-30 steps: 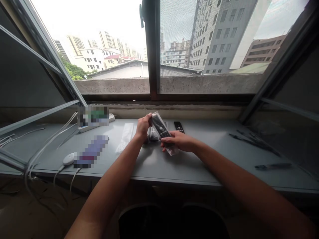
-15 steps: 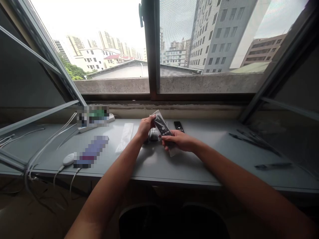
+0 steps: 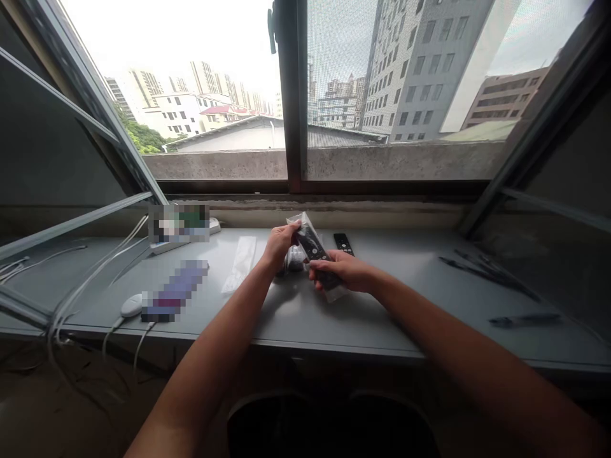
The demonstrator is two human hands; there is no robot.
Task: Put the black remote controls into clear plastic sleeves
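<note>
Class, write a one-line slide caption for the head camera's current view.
Left hand and right hand hold a black remote in a clear bag over a grey desk.

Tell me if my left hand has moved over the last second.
Yes, slightly to the right. Your left hand had its fingertips below the left edge of the window post; now they are nearer its right edge.

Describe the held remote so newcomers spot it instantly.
Below the window is a gray desk. Over its middle, the left hand and right hand hold a black remote control. Unlike the unbagged remote behind, it's in a clear plastic bag.
</note>
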